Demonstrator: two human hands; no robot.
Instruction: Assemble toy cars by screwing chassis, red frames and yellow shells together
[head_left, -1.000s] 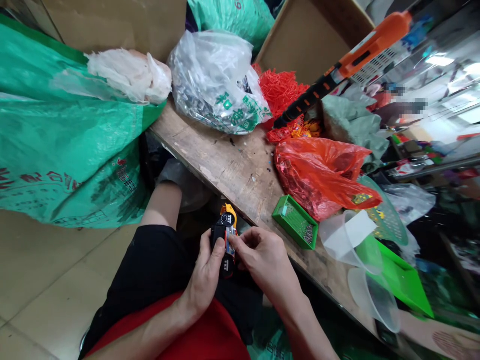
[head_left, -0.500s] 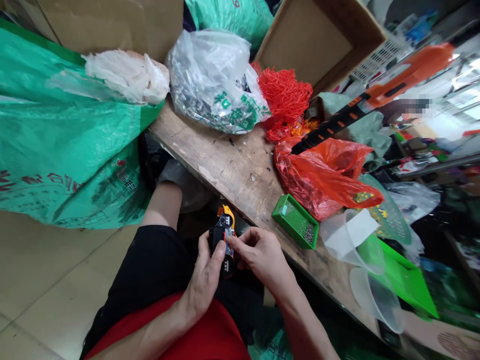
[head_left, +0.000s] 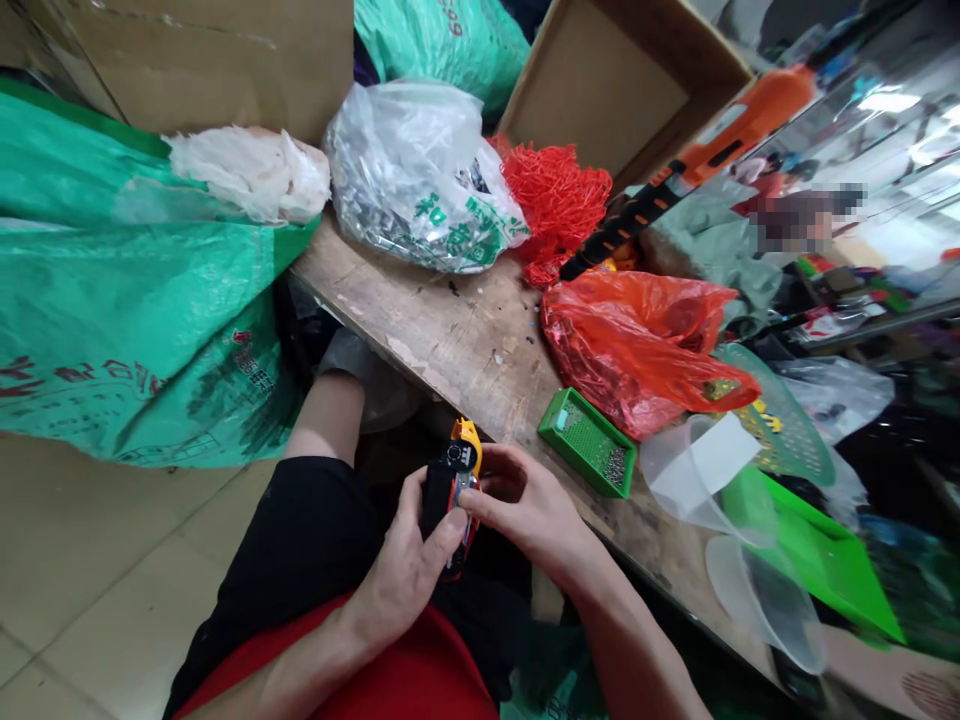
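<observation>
Over my lap, just below the edge of the wooden table, I hold a small black, orange and yellow toy. My left hand is wrapped round its left side with the thumb laid across it. My right hand is closed, its fingertips pinching at the toy's right side; whether a small part sits between those fingers is hidden. A small green tray with tiny metal pieces at one end lies on the table just right of my hands.
On the table lie a red plastic bag, a clear bag of metal parts, a heap of orange plastic pieces, clear cups and green trays. An orange and black power screwdriver hangs above. A green sack stands on the left.
The hanging screwdriver swung right and down, then back left. My hands and the toy stayed together over my lap, the left thumb now further across the toy.
</observation>
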